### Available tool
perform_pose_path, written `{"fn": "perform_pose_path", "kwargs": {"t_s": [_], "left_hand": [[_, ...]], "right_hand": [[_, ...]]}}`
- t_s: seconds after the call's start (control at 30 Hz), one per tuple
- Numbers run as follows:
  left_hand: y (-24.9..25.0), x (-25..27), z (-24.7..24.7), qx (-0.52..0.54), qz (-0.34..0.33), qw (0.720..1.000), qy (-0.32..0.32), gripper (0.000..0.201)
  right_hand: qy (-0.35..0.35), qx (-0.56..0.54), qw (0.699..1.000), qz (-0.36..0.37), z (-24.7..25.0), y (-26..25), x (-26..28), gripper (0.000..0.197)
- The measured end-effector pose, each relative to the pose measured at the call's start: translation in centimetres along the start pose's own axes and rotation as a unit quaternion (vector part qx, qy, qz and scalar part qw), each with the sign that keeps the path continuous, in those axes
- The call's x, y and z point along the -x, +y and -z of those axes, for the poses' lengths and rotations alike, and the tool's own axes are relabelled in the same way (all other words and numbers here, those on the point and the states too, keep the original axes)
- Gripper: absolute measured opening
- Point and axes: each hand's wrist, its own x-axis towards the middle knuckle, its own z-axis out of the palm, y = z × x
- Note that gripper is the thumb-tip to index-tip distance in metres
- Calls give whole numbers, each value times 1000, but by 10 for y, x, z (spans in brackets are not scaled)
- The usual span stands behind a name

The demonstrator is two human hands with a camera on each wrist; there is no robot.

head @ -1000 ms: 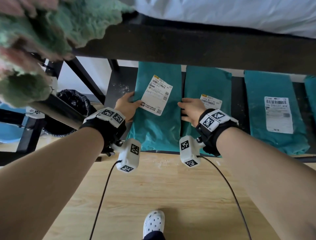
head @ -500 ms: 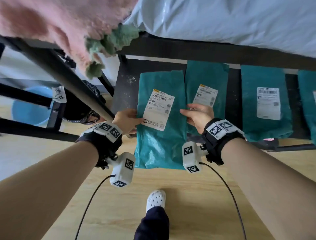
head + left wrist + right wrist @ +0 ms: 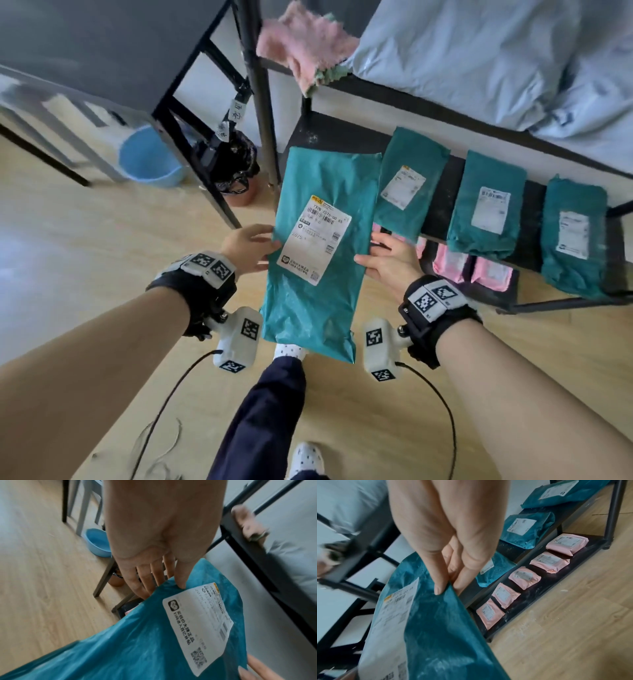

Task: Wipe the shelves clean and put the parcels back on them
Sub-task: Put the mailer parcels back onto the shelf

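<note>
A teal parcel (image 3: 318, 250), label up, hangs clear of the shelves, held lengthwise above the wooden floor (image 3: 85, 240) in front of the rack. The left hand (image 3: 245, 248) pinches its left edge, thumb on top beside the label and fingers underneath; the right hand (image 3: 388, 260) pinches the right edge the same way. Just behind it, the middle shelf (image 3: 329, 135) shows a bare, dusty patch at its left end, next to three more teal parcels (image 3: 486, 205) lying in a row. Pink parcels (image 3: 516, 576) line the bottom shelf, and a pink cloth (image 3: 305, 51) sits on the top shelf beside a grey bag (image 3: 479, 61). A blue basin (image 3: 150, 161) stands on the floor to the left.

The parcel appears to be on its way out so the shelf can be wiped. Done well, it stays level in both hands, is set somewhere clean, and the white specks on the shelf are cleared before anything returns.
</note>
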Motion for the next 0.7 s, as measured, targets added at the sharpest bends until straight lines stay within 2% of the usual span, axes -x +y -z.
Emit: {"fn": "perform_pose_path", "kwargs": {"t_s": [0.17,0.37,0.5,0.7], "left_hand": [[-6,86,44,49,-5,998,30,36],[-3,156,120,93,-28,993,62,38],[12,180,190,108,-47,990,80,34],[49,180,322,122,-76,982,123,36]], "right_hand": [[-37,34,999,11,-29,-2,68,54],[-84,39,996,11,-98,-19,123,55],[-119,50,991,23,-166,-42,141,55],[-168,64,983,38,-294,-92,146,59]]}}
